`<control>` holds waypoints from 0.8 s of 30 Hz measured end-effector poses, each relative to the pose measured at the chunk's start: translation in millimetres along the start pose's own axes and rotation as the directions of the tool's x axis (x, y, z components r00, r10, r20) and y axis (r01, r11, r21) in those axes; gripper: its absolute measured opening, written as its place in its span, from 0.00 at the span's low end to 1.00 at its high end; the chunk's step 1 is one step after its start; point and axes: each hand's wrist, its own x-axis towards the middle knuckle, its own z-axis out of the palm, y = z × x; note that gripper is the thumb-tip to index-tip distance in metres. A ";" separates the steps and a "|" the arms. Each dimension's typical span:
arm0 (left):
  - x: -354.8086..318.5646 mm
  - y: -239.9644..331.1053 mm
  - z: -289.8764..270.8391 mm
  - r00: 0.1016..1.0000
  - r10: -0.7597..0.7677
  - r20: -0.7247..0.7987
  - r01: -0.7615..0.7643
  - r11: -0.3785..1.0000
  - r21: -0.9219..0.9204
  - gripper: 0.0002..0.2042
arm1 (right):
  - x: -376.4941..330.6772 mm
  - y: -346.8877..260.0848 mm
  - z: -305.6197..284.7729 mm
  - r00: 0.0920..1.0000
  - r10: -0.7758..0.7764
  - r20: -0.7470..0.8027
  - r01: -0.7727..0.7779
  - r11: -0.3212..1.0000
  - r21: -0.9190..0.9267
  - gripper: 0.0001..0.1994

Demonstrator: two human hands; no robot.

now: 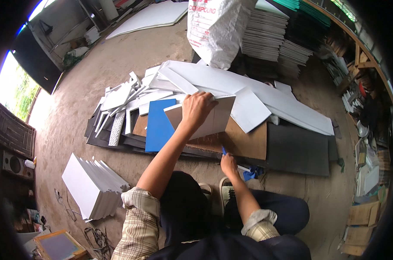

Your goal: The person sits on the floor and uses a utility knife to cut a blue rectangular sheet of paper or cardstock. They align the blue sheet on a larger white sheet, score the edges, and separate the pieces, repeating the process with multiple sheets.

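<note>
Long white flat panel [287, 108]: behind brown rectangular board [250, 141]. Smaller white rectangular panel [220, 115]: raised, tilted over brown board; face smooth, grey-shaded, faint upright line; edge thin, pale. Left hand [197, 108]: fingers curled tight over smaller panel's top edge. Right hand [228, 164]: fist closed round slim blue tool [224, 150], at brown board's near edge.

The left hand [198, 108] arches forward — the right hand [228, 165] clenches closer in.

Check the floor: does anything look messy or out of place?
Yes: the white pieces lie jumbled at odd angles, mostly left of the blue sheet, unlike the tidier stack at lower left.
</note>
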 end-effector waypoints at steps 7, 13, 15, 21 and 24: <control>7.9 -10.9 0.5 0.986 -0.018 -0.168 -0.004 0.991 -0.130 0.14 | -10.0 -39.6 -48.0 0.967 -0.177 -0.182 0.161 0.982 -0.101 0.15; 10.5 -13.2 -3.7 0.994 0.026 -0.108 -0.036 0.995 -0.096 0.13 | -24.9 -83.0 -101.5 0.873 -0.273 -0.404 0.365 0.916 0.169 0.14; 12.5 -14.9 -2.7 0.998 0.012 -0.061 -0.019 0.993 -0.112 0.14 | -23.7 -90.3 -108.0 0.853 -0.324 -0.410 0.386 0.919 0.077 0.13; 14.5 -6.7 -10.6 0.999 0.026 -0.031 -0.030 0.992 -0.125 0.15 | 9.3 -84.6 -83.9 0.913 -0.345 -0.219 0.301 0.930 -0.209 0.15; 11.5 -7.4 -3.2 0.998 -0.060 -0.018 0.058 0.994 -0.089 0.15 | 16.6 -82.8 -68.0 0.940 -0.311 -0.142 0.268 0.928 -0.261 0.14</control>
